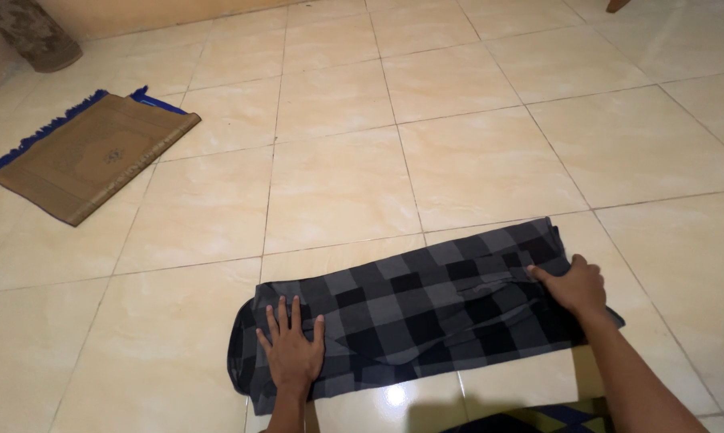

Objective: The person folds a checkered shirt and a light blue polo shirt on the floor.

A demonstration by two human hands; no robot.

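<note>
A grey and black checked cloth [426,309] lies folded into a long strip on the tiled floor. My left hand [291,346] rests flat on its left end, fingers spread. Over at the cloth's right end, my right hand [577,287] presses down with the fingers curled against the fabric, thumb pointing left. Whether those fingers pinch the fabric cannot be told.
A brown folded mat [89,152] with a blue fringe lies on the cream floor tiles [474,144] at the far left. A patterned rolled object [33,32] stands in the top left corner. Dark patterned fabric [530,418] shows at the bottom edge.
</note>
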